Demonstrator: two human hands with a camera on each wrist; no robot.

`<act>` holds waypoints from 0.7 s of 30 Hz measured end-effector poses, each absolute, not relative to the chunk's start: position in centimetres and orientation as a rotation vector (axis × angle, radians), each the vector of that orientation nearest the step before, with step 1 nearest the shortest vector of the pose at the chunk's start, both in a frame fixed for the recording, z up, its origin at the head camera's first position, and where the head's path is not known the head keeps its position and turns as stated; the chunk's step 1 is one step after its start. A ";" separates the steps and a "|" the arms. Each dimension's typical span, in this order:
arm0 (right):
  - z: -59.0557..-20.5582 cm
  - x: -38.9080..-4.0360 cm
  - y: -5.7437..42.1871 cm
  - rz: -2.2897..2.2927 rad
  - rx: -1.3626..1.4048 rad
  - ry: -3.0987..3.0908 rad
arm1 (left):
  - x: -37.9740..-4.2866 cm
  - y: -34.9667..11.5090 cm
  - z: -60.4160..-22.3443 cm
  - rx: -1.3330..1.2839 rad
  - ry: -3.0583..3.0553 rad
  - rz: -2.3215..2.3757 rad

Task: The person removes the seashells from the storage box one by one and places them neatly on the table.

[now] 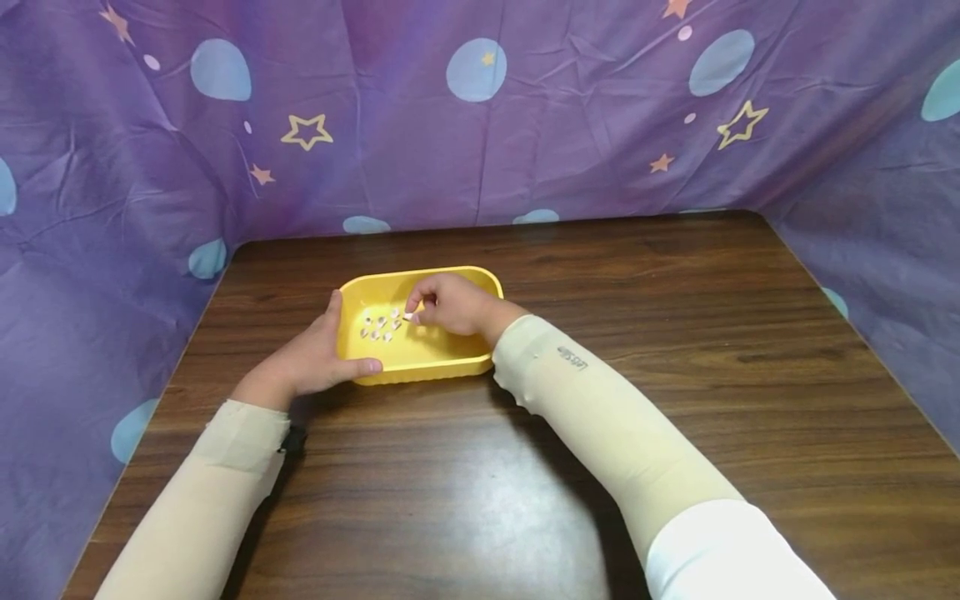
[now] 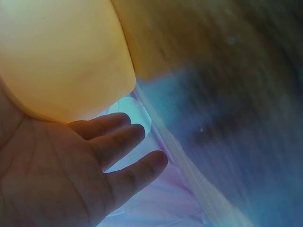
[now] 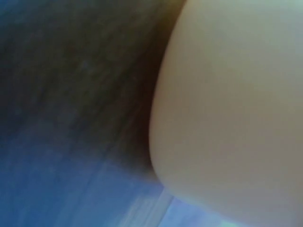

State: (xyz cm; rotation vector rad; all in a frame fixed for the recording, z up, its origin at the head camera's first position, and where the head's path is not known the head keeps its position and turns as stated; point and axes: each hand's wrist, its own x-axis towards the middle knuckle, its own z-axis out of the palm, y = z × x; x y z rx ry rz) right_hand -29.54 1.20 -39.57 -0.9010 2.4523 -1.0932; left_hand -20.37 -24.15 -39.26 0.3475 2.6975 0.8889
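A yellow plastic basin (image 1: 431, 367) stands on the table, with several small white pieces with darker marks (image 1: 381, 323) lying loose on its floor; their exact kind is too small to tell. Inside it, my right hand (image 1: 453, 304) pinches one small white piece (image 1: 408, 317) between thumb and fingertips, just right of the others. My left hand (image 1: 315, 350) steadies the basin's left end, its thumb laid on the front rim and its fingers along the left wall. In the left wrist view, three extended fingers (image 2: 130, 177) show beside the basin's outer wall (image 2: 71, 56).
The dark wood-grain table (image 1: 675, 350) runs wide to the right of the basin. A purple curtain with stars and dots (image 1: 405, 125) hangs behind and at both sides. Pale sleeves (image 1: 615, 425) cover both forearms. A blurred pale surface (image 3: 227, 113) fills much of the right wrist view.
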 end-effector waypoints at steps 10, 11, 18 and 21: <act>-38.9 -29.5 1.9 -1.412 -0.783 2.348 | -20.5 -24.0 -39.1 0.328 2.689 0.875; -38.7 -29.5 2.0 -1.445 -0.770 2.331 | -20.5 -24.0 -39.1 0.323 2.687 0.872; -37.5 -29.6 3.3 -1.586 -0.729 2.261 | -20.5 -23.8 -39.0 0.279 2.675 0.836; -36.9 -29.5 4.1 -1.649 -0.717 2.233 | -20.4 -23.8 -38.8 0.257 2.673 0.832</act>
